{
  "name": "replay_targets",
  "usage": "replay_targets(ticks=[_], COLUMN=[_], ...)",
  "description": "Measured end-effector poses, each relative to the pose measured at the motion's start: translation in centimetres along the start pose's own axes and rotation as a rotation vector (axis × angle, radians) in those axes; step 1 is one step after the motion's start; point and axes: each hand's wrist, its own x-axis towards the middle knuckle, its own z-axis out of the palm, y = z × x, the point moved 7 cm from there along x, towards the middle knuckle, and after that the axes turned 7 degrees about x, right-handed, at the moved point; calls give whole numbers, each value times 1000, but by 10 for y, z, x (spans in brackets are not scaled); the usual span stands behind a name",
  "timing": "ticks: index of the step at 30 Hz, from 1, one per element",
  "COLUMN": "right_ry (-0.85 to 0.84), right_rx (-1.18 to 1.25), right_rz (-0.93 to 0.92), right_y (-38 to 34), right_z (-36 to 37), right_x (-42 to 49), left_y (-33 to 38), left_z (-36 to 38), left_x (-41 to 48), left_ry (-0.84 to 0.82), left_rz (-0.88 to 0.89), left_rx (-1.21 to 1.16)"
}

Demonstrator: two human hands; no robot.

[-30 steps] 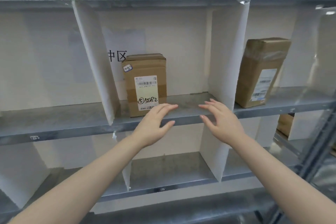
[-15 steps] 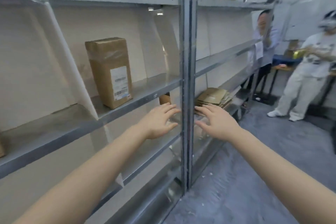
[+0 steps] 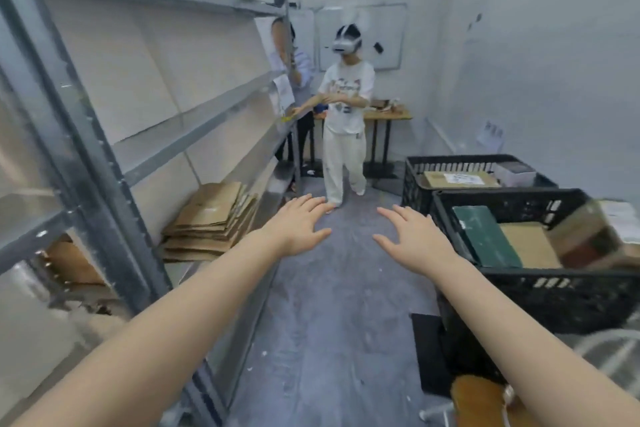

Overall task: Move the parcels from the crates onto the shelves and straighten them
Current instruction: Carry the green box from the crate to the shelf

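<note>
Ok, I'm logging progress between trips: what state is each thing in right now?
left hand: open, empty, stretched forward.
right hand: open, empty, stretched forward.
near crate: loaded, a green parcel and brown boxes inside.
far crate: loaded, a labelled box on top.
flattened cartons: stacked on a low shelf.

I see two black lattice crates on my right, one just behind the other. The nearer crate [image 3: 554,298] holds a dark green flat parcel [image 3: 485,239] lying along its left wall. A tan cardboard parcel [image 3: 530,246] lies flat beside it, and a brown box [image 3: 585,236] sits tilted at the right end, too blurred to read. The farther crate [image 3: 415,184] carries a flat cardboard parcel [image 3: 457,179] with a white label facing up, and a small grey box [image 3: 516,173] beside it on the right. The grey metal shelves [image 3: 194,128] run along my left in several levels, backed by pale boards.
</note>
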Motion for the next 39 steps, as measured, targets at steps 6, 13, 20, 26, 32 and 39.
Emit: replay_targets(ticks=[6, 13, 20, 26, 32, 39], right_ry=[110, 251, 288, 301, 259, 288], right_rx=[-26, -53, -40, 8, 189, 366], right_rz=[260, 553, 826, 987, 1070, 1189], right_y=[103, 187, 255, 300, 317, 340], right_z=[-34, -58, -41, -11, 38, 71], right_x=[51, 69, 37, 37, 54, 73], left_y=[47, 106, 168, 196, 211, 245], left_z=[-3, -5, 37, 93, 131, 156], left_x=[150, 280, 364, 429, 476, 507], left_ry=[20, 39, -104, -201, -342, -524], left_rz=[295, 663, 950, 1034, 1085, 1153], left_rx=[-16, -53, -151, -238, -291, -406])
